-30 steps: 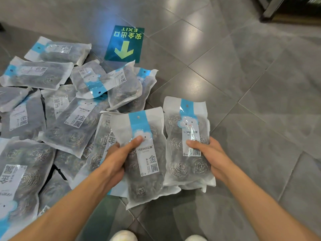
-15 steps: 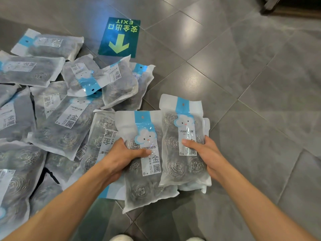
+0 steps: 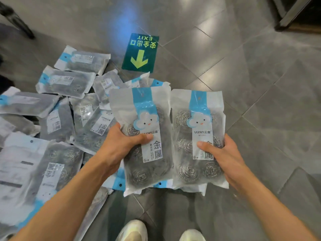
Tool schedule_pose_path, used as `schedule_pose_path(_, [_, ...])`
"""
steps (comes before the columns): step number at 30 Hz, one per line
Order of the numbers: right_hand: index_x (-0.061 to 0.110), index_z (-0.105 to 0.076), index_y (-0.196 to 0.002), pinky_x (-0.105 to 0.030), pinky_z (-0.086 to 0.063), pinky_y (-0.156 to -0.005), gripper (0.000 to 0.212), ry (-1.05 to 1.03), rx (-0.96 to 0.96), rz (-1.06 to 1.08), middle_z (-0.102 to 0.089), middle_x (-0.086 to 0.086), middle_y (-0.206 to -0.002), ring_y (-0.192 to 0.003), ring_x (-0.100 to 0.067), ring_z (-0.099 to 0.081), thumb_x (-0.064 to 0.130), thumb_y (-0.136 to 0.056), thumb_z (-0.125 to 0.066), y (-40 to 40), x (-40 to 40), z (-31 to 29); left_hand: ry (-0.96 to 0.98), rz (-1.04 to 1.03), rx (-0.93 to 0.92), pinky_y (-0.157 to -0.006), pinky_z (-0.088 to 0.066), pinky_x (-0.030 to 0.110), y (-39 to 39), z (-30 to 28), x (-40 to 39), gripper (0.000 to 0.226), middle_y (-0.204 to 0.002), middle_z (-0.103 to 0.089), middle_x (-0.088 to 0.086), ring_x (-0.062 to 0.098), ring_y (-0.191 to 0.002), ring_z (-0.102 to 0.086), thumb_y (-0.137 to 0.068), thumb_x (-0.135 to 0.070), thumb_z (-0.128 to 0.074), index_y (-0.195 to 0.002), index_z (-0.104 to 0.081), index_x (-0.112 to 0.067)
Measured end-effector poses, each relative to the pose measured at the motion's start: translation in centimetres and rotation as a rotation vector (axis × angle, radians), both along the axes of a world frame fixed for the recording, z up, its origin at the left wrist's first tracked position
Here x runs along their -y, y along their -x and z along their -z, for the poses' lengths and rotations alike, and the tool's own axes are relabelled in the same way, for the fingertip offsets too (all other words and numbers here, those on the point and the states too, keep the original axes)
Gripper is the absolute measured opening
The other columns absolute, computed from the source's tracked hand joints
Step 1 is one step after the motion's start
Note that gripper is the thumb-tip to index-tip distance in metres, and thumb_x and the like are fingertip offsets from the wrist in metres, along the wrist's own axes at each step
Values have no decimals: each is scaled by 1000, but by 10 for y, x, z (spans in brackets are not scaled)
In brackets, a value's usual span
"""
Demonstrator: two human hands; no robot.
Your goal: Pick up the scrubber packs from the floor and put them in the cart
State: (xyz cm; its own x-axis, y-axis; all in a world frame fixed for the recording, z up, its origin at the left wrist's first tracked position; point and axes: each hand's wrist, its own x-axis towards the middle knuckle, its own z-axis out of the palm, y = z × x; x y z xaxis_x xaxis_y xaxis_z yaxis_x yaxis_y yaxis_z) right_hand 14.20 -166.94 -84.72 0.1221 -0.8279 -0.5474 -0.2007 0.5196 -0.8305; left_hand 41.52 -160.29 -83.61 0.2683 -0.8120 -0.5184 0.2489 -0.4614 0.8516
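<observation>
While gripped low, scrubber packs point(image 3: 198, 136) upright above both hands point(image 3: 224, 157).

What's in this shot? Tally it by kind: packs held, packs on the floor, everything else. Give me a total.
Held scrubber packs: 2 in front, one in the left hand, one in the right hand; more behind, uncountable
Floor scrubber packs: at least 10, overlapping
Exit sign: 1
Shoes: 2
Total: at least 15
</observation>
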Motion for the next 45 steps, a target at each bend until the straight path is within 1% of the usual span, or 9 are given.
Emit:
schedule_pose_path(5, [19,-63,-125,-51,-59,-95,53,44,-46,-33,-80,1,-109,-100,-21,-77,16,-78,-88,2,-5,-183,8,4,13,-78,-64,38,-13,-180,-21,58,-103,-80,11,29,-93,-78,-64,-3,-88,-118,-68,-3])
schedule_pose_path(11, [18,-63,-116,-50,-61,-91,49,119,-37,-84,-80,0,-105,-96,-20,-78,9,-76,-89,-20,-14,-482,79,-30,69,-75,-64,37,-31,-483,-44,54,-102,-79,14,32,-92,-78,-57,-2,-91,-108,-74,-4])
schedule_pose_path(16, [24,-61,-103,-27,-62,-67,38,283,78,-124,-80,4,-92,-77,-7,-77,8,-79,-85,-58,-28,-687,182,-77,159,-79,-63,40,-53,-680,-75,53,-103,-79,14,32,-94,-77,-64,1,-88,-113,-71,-3])
schedule_pose_path(19, [25,-63,-113,-40,-62,-79,43,339,132,-198,-81,8,-95,-86,-14,-78,13,-79,-86,-88,-40,-762,259,-142,205,-76,-63,36,-70,-756,-102,52,-101,-80,12,29,-92,-78,-62,-3,-88,-111,-73,-5])
schedule_pose_path(23, [22,-65,-117,-53,-62,-89,47,402,161,-275,-81,0,-101,-93,-25,-79,10,-77,-87,-131,-57,-819,309,-242,255,-82,-61,39,-98,-816,-144,52,-102,-80,8,28,-95,-77,-63,-5,-88,-113,-71,-8])
schedule_pose_path(26, [21,-67,-114,-58,-62,-85,46,431,164,-381,-81,-3,-97,-90,-30,-78,8,-75,-88,-162,-65,-844,317,-338,260,-82,-62,41,-113,-842,-174,52,-102,-80,9,31,-96,-77,-67,-3,-88,-115,-70,-8])
schedule_pose_path(31, [10,-70,-114,-38,-64,-62,45,444,257,-550,-82,-4,-92,-78,-23,-79,6,-72,-87,-203,-83,-871,323,-522,270,-91,-60,51,-116,-871,-232,57,-106,-80,5,27,-96,-78,-71,-8,-90,-121,-66,-16])
schedule_pose_path(35, [14,-65,-120,-30,-63,-66,69,452,325,-737,-81,-1,-101,-88,-20,-79,26,-57,-90,-225,-106,-881,325,-753,346,-87,-60,47,-90,-879,-288,64,-99,-81,1,22,-90,-78,-60,-15,-92,-118,-65,-18])
schedule_pose_path(45, [28,-63,-115,-30,-64,-71,57,334,402,-1291,-80,8,-100,-90,-12,-77,23,-65,-90,-248,-201,-879,322,-1361,419,-82,-63,45,54,-859,-419,80,-106,-79,12,32,-96,-77,-46,-28,-93,-120,-69,-8])
